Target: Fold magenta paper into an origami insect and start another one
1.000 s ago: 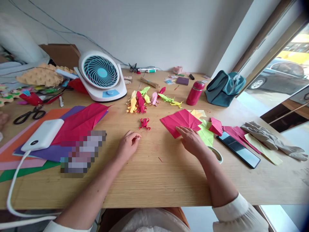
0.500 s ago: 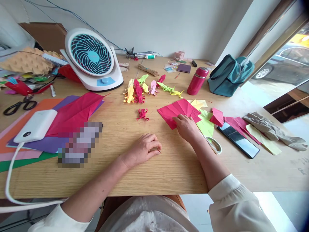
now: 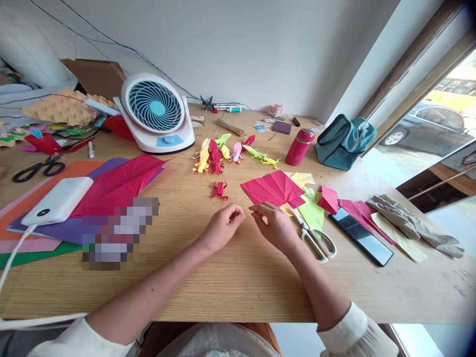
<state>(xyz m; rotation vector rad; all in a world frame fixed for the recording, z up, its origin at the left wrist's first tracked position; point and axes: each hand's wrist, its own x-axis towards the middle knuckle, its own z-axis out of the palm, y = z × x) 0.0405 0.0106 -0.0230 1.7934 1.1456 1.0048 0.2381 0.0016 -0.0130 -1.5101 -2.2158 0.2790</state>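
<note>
My left hand is closed over the table in a pinch, thumb against the bent fingers. What it holds, if anything, is too small or hidden to make out. Close to its right, my right hand has loosely bent fingers, slightly apart, with nothing visible in them. Just beyond the left hand lies a small red origami frog. A creased red paper sheet rests beyond the right hand, apart from it. White-handled scissors lie to the right of that hand.
Several folded paper figures stand farther back, left of a red flask. A fan and coloured paper with a white power bank occupy the left. On the right are a phone, paper scraps, gloves and a teal bag.
My right hand has left the red sheet and come back beside my left hand. The left hand's fingers have drawn closer together; the thin dark-red tip showing at them is now out of sight.
</note>
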